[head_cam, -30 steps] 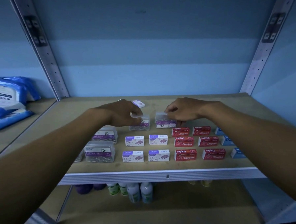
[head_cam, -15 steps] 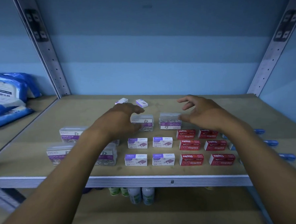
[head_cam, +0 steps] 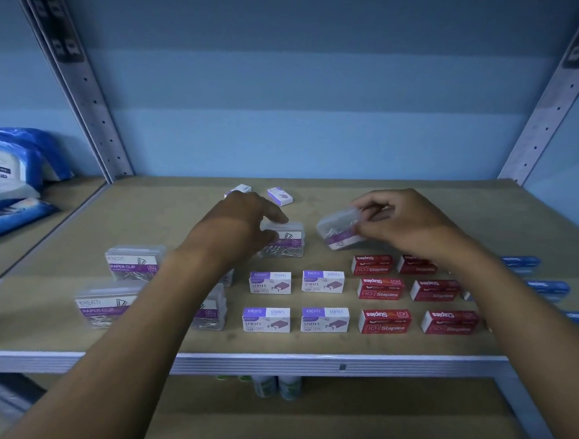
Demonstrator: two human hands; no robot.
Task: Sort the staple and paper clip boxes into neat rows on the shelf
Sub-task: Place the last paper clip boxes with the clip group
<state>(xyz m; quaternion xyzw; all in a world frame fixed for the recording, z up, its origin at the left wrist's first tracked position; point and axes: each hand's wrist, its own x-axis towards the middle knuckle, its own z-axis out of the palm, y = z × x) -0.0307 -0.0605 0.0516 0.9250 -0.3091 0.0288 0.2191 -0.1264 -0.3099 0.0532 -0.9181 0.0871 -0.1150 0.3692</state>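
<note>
While sorting goes on, from left to right:

Far left: blue packs on the next shelf over, not part of the job.

Paper clip side: clear paper clip boxes in two rows near the front of the shelf, some partly hidden by the left arm.

Left hand: fingers curled over the top of one clear clip box; hard to tell if gripped tight or just touched.

Back of shelf: two small purple and white boxes lying loose and crooked, well apart from the rows.

Middle: four purple staple boxes, two rows of two, neat.

Right hand: pinching a tilted clip box, lifted off the wood, just behind the red row.

Right of middle: red staple boxes in three neat rows.

Far right: blue boxes lined up too, partly hidden by the right arm.

Done: most boxes look sorted.

Left to do: likely the two clip boxes under the hands and the two loose boxes at the back.
</note>
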